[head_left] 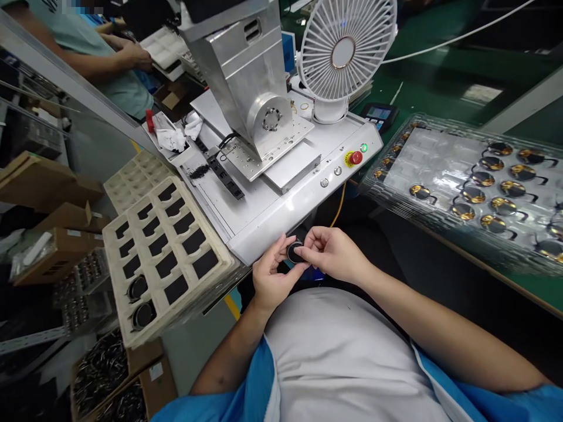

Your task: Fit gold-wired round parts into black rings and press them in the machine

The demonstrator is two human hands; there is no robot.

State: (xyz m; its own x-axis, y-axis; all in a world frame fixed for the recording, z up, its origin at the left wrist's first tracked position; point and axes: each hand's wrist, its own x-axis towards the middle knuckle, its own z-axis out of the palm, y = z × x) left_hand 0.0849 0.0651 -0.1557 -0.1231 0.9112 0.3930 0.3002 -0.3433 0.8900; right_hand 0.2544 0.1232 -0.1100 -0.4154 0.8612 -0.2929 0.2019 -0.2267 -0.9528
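Close in front of my body, a small round black part with a lighter rim is pinched between both hands. My left hand grips its edge from the left, with thumb and fingers curled round it. From the right, my right hand presses thumb and fingertips onto its face. To the left is a cream moulded tray with dark pads in its pockets. Two similar round black parts, one of them a disc, sit in its near left pockets.
A machine with a metal block and a red emergency button stands ahead, with a white fan behind. Clear trays of round gold-and-black parts with leads lie right. Cartons stand left. Another person's hands work at upper left.
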